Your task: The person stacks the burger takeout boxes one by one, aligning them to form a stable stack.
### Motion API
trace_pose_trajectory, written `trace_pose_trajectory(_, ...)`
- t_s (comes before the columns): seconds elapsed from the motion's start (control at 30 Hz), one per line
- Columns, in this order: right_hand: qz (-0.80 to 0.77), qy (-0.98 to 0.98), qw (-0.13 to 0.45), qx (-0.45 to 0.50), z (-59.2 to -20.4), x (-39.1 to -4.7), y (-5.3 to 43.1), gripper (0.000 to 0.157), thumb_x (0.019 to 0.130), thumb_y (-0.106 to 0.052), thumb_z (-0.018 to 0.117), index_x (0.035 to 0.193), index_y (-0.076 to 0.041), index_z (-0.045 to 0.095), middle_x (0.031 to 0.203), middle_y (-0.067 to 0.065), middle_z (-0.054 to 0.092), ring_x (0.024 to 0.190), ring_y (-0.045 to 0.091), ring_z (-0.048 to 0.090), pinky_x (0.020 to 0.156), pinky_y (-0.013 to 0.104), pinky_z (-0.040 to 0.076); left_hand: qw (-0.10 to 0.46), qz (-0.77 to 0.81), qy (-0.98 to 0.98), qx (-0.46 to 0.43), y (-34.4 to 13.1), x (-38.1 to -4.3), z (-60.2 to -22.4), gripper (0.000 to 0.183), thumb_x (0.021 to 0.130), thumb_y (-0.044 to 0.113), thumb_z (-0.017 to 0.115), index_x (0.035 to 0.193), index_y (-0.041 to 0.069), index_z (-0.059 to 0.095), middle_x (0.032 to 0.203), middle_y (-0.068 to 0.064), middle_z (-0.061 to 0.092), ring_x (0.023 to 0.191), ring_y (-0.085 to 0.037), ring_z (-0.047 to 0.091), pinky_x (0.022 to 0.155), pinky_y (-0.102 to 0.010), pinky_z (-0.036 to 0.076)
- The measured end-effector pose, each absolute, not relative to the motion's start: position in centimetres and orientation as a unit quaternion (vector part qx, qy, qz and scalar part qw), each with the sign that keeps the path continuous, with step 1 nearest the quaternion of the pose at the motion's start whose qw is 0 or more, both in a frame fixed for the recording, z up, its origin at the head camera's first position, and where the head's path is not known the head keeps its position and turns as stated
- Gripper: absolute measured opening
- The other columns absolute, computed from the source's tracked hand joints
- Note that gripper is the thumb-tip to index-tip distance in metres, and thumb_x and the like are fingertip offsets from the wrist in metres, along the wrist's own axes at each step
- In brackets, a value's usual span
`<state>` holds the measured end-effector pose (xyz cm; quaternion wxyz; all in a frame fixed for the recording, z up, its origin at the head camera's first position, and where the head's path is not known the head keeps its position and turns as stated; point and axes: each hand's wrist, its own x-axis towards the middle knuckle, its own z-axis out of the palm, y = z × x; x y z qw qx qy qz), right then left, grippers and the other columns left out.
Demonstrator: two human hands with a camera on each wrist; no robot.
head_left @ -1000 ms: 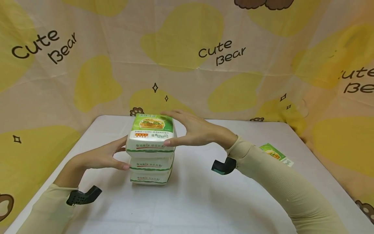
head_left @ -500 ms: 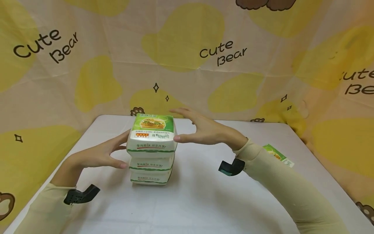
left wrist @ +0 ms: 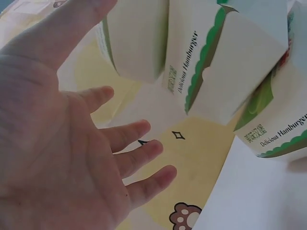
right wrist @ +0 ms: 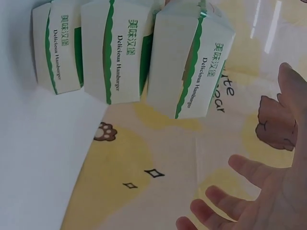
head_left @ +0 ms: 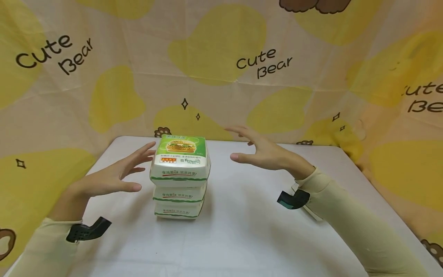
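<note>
Three hamburger boxes stand stacked on the white table left of centre. The top box (head_left: 180, 161) has a green lid with a burger picture; the middle box (head_left: 178, 193) and the bottom box (head_left: 178, 210) show their white fronts with green scalloped edging. My left hand (head_left: 110, 175) hovers just left of the stack, fingers spread, holding nothing. To the right of the stack, and apart from it, is my right hand (head_left: 268, 152), fingers extended and nothing in it. Both wrist views show the boxes' sides, like the top box (right wrist: 192, 62), with a gap before the fingers.
Another light-coloured item (head_left: 313, 213) lies on the table (head_left: 242, 238) at the right, mostly hidden by my right sleeve. Behind the table hangs a yellow patterned cloth (head_left: 214, 46) with "Cute Bear" lettering. A black camera (head_left: 293, 199) sits on my right wrist.
My right hand has let go of the top box and moved right, its forearm now covering most of the item there. My left hand has drawn back slightly left. The stack stays still.
</note>
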<state>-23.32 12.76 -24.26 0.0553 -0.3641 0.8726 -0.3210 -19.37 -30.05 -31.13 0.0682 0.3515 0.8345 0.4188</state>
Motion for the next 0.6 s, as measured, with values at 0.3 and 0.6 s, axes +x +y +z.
trace_pose_trajectory(0.3, -0.329, 0.871, 0.048, -0.363, -26.3, -23.9, 15.9, 0.073, 0.097, -0.041, 0.065, 0.159, -0.028, 0.03, 0.165, 0.001, 0.03, 0.144, 0.029, 0.035, 0.114, 0.06, 0.037, 0.02, 0.436, 0.837, 0.33, -29.6, -18.5, -29.6, 0.085, 0.096, 0.001, 0.055, 0.164, 0.025, 0.01, 0.161, 0.0, 0.03, 0.143, 0.004, 0.033, 0.105, -0.01, 0.041)
trace_pose_trajectory(0.6, -0.315, 0.897, 0.05, -0.307, -29.2, -24.0, 20.5, 0.071, 0.097, -0.035, 0.067, 0.158, -0.026, 0.033, 0.162, 0.005, 0.036, 0.143, 0.031, 0.037, 0.113, 0.059, 0.039, -0.018, 0.478, 0.816, 0.325, -28.6, -18.3, -28.9, 0.074, 0.098, -0.001, 0.049, 0.162, 0.02, 0.018, 0.159, -0.002, 0.032, 0.142, -0.002, 0.035, 0.105, -0.01, 0.039)
